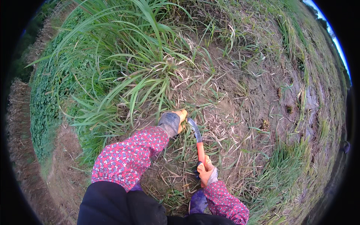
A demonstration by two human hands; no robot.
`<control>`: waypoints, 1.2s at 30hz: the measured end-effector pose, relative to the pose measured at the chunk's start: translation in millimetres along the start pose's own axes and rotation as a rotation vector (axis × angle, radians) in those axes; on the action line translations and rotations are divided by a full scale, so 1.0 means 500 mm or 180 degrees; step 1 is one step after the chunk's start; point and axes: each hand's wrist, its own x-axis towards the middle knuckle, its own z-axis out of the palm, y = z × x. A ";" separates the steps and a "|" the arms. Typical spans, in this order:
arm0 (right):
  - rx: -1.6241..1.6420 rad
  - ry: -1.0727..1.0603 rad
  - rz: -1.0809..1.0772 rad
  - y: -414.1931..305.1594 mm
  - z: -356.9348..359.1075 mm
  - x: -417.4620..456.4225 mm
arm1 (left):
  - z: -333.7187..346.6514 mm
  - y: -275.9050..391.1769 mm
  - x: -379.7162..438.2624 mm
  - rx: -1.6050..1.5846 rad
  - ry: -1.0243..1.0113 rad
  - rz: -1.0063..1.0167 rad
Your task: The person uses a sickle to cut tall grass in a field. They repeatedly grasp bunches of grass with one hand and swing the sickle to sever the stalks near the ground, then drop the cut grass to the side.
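Observation:
My left hand point(175, 121), in a grey and orange work glove, is closed around some grass blades point(183, 127) low to the ground, near the picture's middle. Below and to the right, my right hand point(206, 170), gloved too, grips the orange handle of a sickle point(200, 153). The curved metal blade point(196, 130) points up towards my left hand, its tip just right of those fingers. Both forearms wear pink flowered sleeves. Part of the grass in my left hand is hidden by the glove.
A tall clump of green grass point(140, 59) arches at the upper left, with leafy ground cover point(46, 104) beyond it. Cut or dry stalks lie on muddy soil point(253, 90) to the right, near flattened grass point(284, 166). A purple boot point(198, 202) stands below the sickle.

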 end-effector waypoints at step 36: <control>-0.0538 0.0529 -0.0009 -0.340 0.167 -0.134 | 0.000 -0.349 -0.245 -0.7293 0.0958 -0.0615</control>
